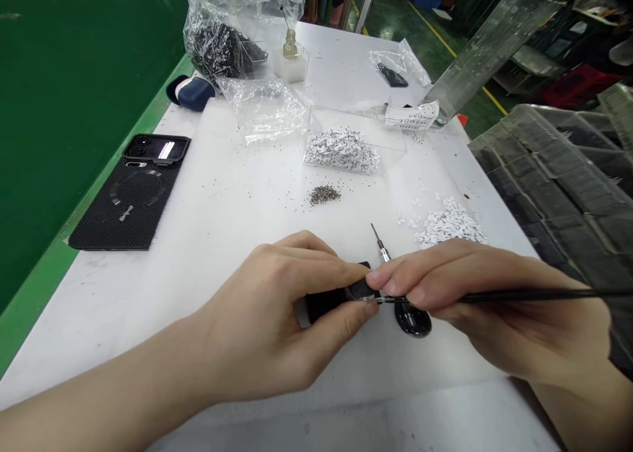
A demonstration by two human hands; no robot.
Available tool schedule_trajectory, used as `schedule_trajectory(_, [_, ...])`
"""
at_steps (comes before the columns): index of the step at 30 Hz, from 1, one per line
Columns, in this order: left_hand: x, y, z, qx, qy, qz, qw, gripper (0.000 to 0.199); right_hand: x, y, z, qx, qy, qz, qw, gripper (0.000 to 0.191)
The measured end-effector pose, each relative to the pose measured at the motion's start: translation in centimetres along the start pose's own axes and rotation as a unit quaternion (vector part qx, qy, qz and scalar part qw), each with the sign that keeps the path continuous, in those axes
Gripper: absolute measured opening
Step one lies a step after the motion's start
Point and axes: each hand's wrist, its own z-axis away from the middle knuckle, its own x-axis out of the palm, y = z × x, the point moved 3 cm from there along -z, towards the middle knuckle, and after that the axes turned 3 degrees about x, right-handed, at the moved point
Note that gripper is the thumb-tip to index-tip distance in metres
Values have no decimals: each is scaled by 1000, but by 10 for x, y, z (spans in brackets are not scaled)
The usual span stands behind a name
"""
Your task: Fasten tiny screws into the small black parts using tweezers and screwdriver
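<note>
My left hand (262, 313) grips a small black block (321, 302) between thumb and fingers, its far end pale. My right hand (475, 300) holds a long thin black rod (534, 296) pinched in the fingers, and its metal tip (370, 298) meets the end of the block. Just below my right fingers lies a precision screwdriver (411, 319) with a glossy black handle. Its steel shaft (382, 246) points away from me, and the handle's middle is partly hidden by my fingers.
A white work table (212, 241) holds a black phone case (131, 198), a navy earbud case (192, 93), white label bits (449, 223), a small pile of tiny screws (325, 194), a clear tray (341, 150) and plastic bags (222, 33). A clear stacked crate (558, 182) stands at right.
</note>
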Motion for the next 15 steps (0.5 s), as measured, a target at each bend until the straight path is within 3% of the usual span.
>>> schedule_trajectory(15, [0, 0, 0, 14, 1, -5, 1000, 14, 2, -3, -1, 8, 2, 4, 1000, 41])
